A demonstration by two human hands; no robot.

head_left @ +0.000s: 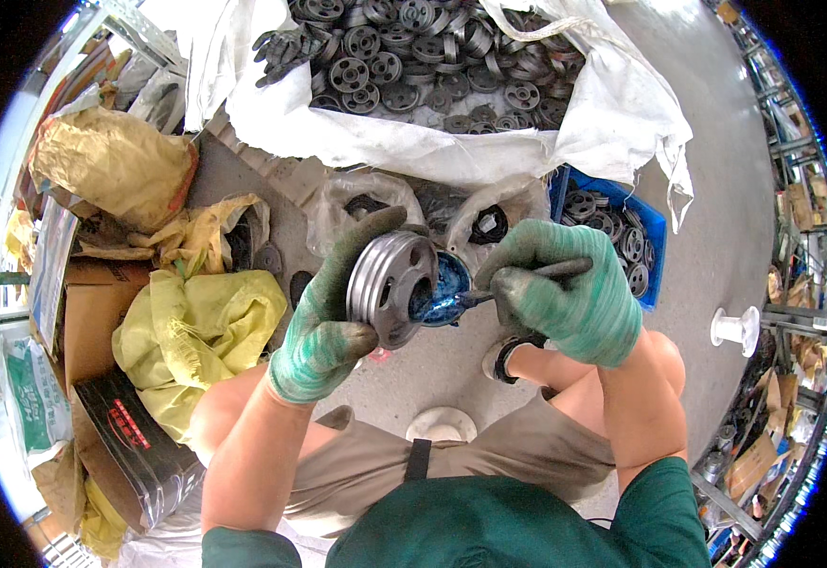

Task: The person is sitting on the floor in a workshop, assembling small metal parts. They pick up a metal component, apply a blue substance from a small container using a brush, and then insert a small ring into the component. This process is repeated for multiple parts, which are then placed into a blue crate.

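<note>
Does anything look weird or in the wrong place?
Maybe: what looks like a dark glove lies at the left edge of the wheels heaped in the white sack. It looks odd beside so many round things.

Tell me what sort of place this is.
Probably a workshop or parts storeroom: a big white sack holds a heap of dark pulley-like wheels, a blue bin holds more, and loaded shelving runs along the right side.
</note>
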